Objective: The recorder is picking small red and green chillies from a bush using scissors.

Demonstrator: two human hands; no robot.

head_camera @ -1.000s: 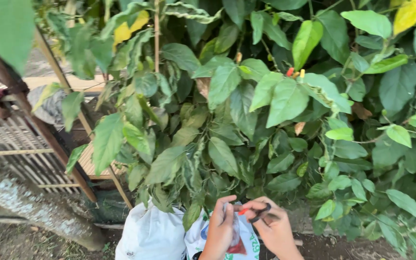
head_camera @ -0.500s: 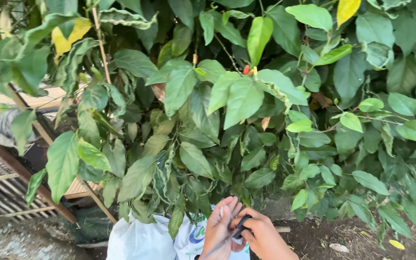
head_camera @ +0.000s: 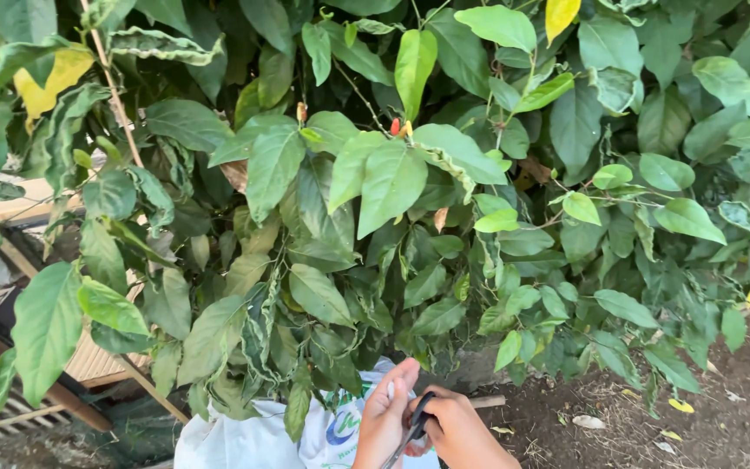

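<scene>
Fingers (head_camera: 399, 382) of two hands pinch one black tool (head_camera: 413, 427) over one white bag (head_camera: 245, 439).

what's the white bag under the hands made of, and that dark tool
The white bag looks like thin, matte woven plastic sacking: it is soft and crumpled, with coloured print. The dark tool, pinched between the left hand and right hand, looks black and smooth, maybe plastic-handled; too little shows to be sure.

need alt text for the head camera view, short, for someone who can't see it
Two bare hands meet at the bottom edge of the view, the left hand beside the right hand, which holds small black scissors, over a white sack. A dense leafy bush fills the view above them, with small red and yellow chillies near its top.
</scene>
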